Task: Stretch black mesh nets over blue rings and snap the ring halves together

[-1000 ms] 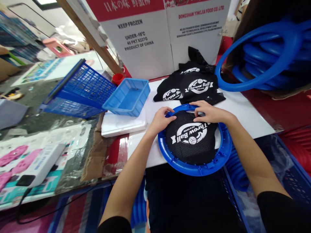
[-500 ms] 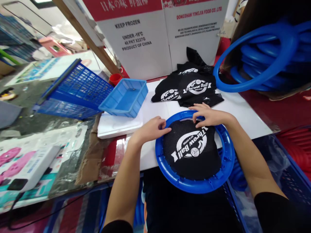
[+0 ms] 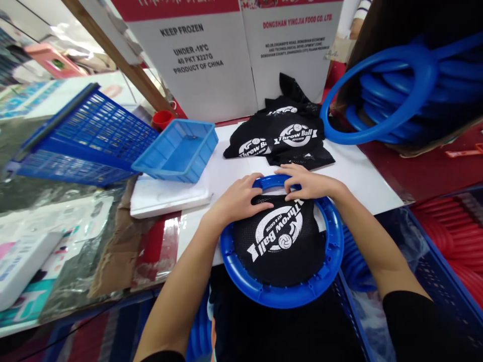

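The blue plastic ring [image 3: 281, 296] lies flat at the near edge of the white worktop [image 3: 358, 176], with its near half overhanging the edge. The ring is circular, with a raised rim and small lugs spaced along its inner edge. A black mesh net [image 3: 279, 241] sits inside the ring and covers most of the opening. The net carries a white printed logo reading "Throw Ball" (with a small ball symbol below the lettering), and the logo sits tilted relative to the viewer.

The left hand [image 3: 237, 198] rests on the far-left part of the ring. Its fingers are curled and pressed onto the far edge of the net, the thumb lying on the mesh. The right hand [image 3: 307, 182] rests on the far part of the ring, just beside the left hand. Its fingers are bent and close together, pressing the net edge against the rim. Whether either hand pinches the mesh cannot be told.

A pile of spare nets [image 3: 283, 138] with the same logo lies on the worktop beyond the hands. A light blue tray [image 3: 175, 151] stands to the far left, next to a tilted blue basket [image 3: 86, 136]. More blue rings [image 3: 396, 85] are stacked at the far right. White cartons [image 3: 226, 55] stand behind the pile.
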`<action>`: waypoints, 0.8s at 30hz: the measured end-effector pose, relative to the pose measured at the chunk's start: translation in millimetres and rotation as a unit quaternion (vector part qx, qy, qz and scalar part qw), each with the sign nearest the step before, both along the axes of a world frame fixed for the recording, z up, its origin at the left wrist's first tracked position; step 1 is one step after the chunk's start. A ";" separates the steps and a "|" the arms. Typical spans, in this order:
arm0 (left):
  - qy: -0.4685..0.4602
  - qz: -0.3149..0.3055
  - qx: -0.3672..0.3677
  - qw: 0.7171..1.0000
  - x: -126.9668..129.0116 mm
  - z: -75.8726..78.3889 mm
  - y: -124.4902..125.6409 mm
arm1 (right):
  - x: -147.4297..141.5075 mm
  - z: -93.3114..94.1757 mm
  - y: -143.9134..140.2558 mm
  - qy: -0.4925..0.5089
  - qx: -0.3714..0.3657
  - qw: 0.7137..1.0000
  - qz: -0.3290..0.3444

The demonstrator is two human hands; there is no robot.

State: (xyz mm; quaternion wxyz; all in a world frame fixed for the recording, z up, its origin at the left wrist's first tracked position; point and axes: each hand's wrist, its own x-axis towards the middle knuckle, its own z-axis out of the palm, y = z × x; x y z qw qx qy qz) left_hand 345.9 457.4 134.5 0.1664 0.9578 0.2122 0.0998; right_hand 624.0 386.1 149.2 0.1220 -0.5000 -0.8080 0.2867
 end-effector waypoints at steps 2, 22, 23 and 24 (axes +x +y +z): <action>0.005 0.014 -0.006 1.000 -5.3 3.0 -0.7 | 2.8 3.6 -1.4 0.006 -0.014 1.000 -0.001; -0.138 0.113 -0.207 0.962 -6.6 2.1 14.0 | 9.8 5.0 1.2 0.041 -0.107 0.992 0.052; -0.144 0.117 -0.212 0.959 -6.0 0.6 14.2 | 10.0 6.3 1.0 0.049 -0.103 0.992 0.048; -0.150 0.123 -0.220 0.956 -5.4 -0.7 14.3 | 10.5 7.7 0.8 0.057 -0.100 0.992 0.044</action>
